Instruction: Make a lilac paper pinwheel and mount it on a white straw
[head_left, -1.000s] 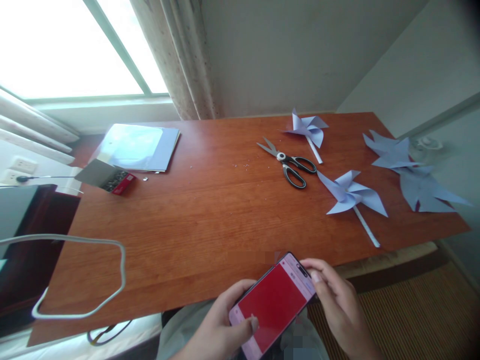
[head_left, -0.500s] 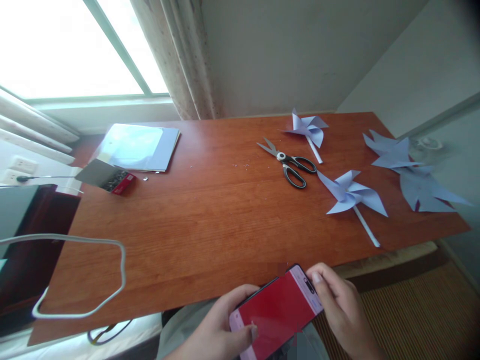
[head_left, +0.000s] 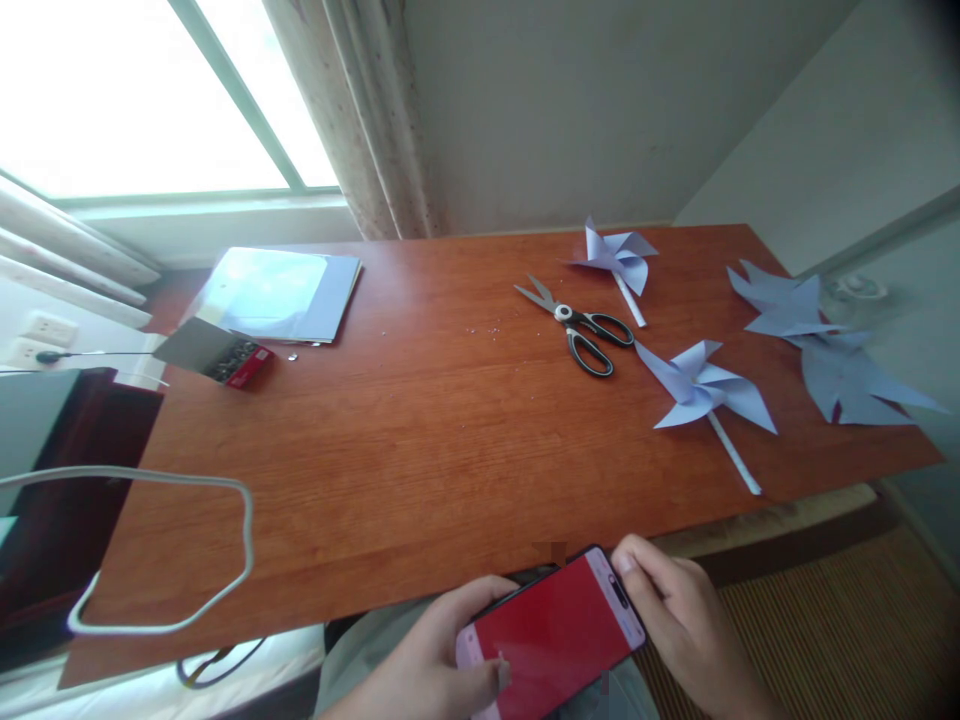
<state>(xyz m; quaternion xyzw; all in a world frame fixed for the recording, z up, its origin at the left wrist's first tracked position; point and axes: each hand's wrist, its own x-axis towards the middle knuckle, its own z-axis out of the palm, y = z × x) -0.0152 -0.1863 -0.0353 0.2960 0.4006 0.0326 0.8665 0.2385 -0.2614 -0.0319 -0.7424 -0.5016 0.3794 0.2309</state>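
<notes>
A smartphone (head_left: 555,640) with a mostly red screen is held tilted over my lap, just below the table's front edge. My left hand (head_left: 450,650) wraps round its left end, with the thumb lying over the screen. At the phone's upper right corner is my right hand (head_left: 667,600), its fingers curled in and thumb and forefinger closed at the edge; the other fingertips are hidden. Beyond the hands, a paper pinwheel (head_left: 697,385) on a white stick lies at the right of the table. Opened scissors (head_left: 574,322) with black handles lie farther back.
On the wooden table (head_left: 360,440) are a second pinwheel (head_left: 619,260), cut paper pieces (head_left: 847,375) at the right edge, and a stack of sheets (head_left: 330,300) with a dark red-edged box (head_left: 225,355) at left. A white cable (head_left: 247,540) loops over the left side.
The phone's upper end has dipped slightly towards me, and my right hand has shifted a little down with it. My left hand keeps its hold. Things on the table stay put.
</notes>
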